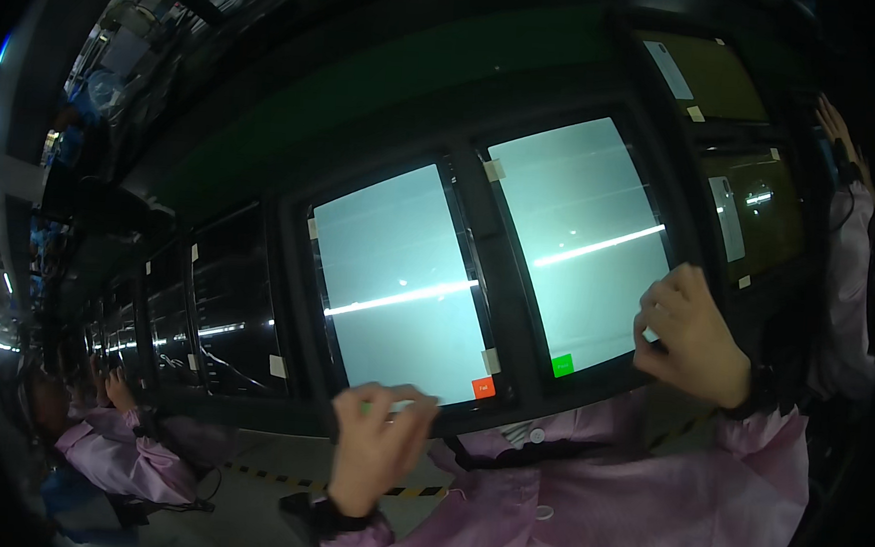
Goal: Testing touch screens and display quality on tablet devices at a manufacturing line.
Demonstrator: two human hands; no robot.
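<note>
Two lit display panels lie side by side in front of me, the left panel [388,260] and the right panel [580,232], both pale blue-white. My left hand [380,440] is over the left panel's lower left corner, its fingers loosely bent, slightly blurred and apart. A bit of green shows between them. At the right panel's lower right edge is my right hand [689,334], curled with a gap between thumb and fingers; no object shows in it. A red square [483,388] lights the left panel's lower right corner. A green square [562,365] lights the right panel's lower left corner.
Dark panels [235,301] continue in a row to the left. Two olive-toned panels [757,208] with pale labels sit at the right. Another person's hand [122,392] is at the far left, and a person's hand [835,127] shows at the far right.
</note>
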